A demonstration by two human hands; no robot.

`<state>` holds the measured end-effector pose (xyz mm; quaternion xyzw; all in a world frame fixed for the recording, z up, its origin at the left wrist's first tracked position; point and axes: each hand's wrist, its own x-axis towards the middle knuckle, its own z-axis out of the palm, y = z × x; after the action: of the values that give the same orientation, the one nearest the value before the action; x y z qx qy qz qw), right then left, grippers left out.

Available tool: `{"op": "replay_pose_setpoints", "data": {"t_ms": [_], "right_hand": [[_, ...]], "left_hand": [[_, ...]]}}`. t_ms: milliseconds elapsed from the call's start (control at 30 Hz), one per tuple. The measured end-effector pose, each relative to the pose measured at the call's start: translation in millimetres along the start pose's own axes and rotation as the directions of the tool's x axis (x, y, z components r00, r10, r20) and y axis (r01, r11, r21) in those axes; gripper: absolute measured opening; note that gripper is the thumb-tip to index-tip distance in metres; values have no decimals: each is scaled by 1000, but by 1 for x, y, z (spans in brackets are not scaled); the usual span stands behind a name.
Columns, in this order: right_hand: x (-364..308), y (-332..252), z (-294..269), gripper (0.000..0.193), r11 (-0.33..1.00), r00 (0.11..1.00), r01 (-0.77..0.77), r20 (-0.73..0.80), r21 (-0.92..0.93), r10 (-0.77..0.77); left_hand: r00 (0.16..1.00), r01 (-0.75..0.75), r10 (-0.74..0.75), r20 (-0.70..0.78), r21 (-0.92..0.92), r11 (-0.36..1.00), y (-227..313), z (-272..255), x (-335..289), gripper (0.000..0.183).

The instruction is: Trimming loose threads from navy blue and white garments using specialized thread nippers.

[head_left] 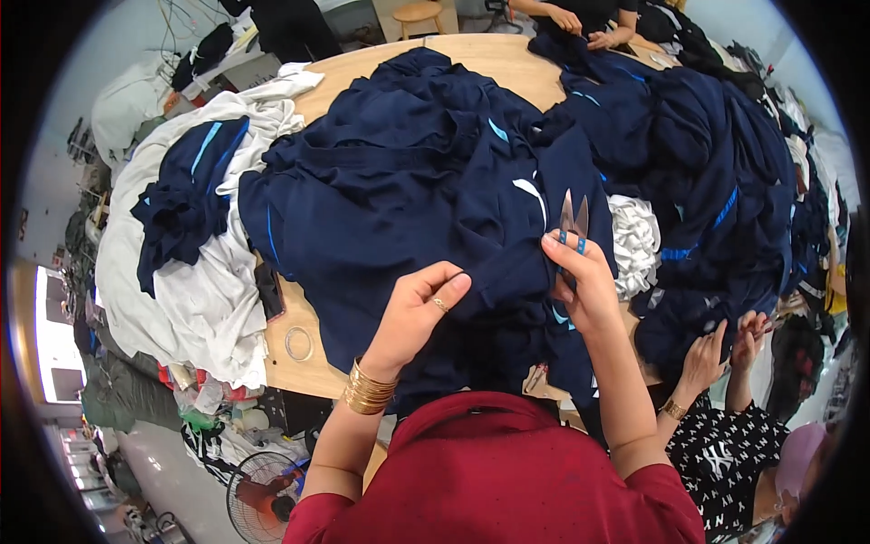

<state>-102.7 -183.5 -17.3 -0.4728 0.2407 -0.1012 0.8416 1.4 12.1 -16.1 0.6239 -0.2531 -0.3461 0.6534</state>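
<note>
Dark navy garments [390,199] with light-blue trim lie heaped in front of me. My left hand [419,317], gold bangles at its wrist, is closed in a pinch on an edge of navy cloth. Just to the right, my right hand [584,281] is closed around small scissors [574,222] with blue on their handles. Their blades point away from me and stand slightly apart. Navy cloth stretches between my two hands and seems to touch the right fingers. A white strip [533,197] rests on the cloth left of the blades.
White cloth [195,299] with a small navy garment [195,195] on it covers the left side. White strips [634,245] are bunched right of my hand. Co-workers' hands [707,354] handle navy cloth at the near right and far side. A fan [263,494] stands at lower left.
</note>
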Motion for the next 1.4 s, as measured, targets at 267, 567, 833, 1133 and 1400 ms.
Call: {"op": "replay_pose_setpoints", "data": {"t_ms": [267, 567, 833, 1133, 1400], "right_hand": [[-2, 2, -5, 12, 999, 1000, -4, -4, 53, 4], [-6, 4, -1, 11, 999, 999, -12, -31, 47, 13], [-8, -6, 6, 10, 999, 992, 44, -119, -14, -46], [25, -32, -10, 17, 931, 904, 339, -228, -133, -362], [89, -7, -67, 14, 868, 894, 224, -261, -443, -363]], "left_hand": [[1000, -17, 17, 5, -42, 999, -2, 5, 7, 20], [1000, -10, 9, -13, -65, 998, -6, 2, 5, 19], [997, -1, -11, 81, 152, 988, -1, 1, 4, 18], [910, -53, 270, -316, 557, 829, -43, -47, 21, 13], [948, -14, 135, -290, 386, 922, -78, -56, 6, 15]]}}
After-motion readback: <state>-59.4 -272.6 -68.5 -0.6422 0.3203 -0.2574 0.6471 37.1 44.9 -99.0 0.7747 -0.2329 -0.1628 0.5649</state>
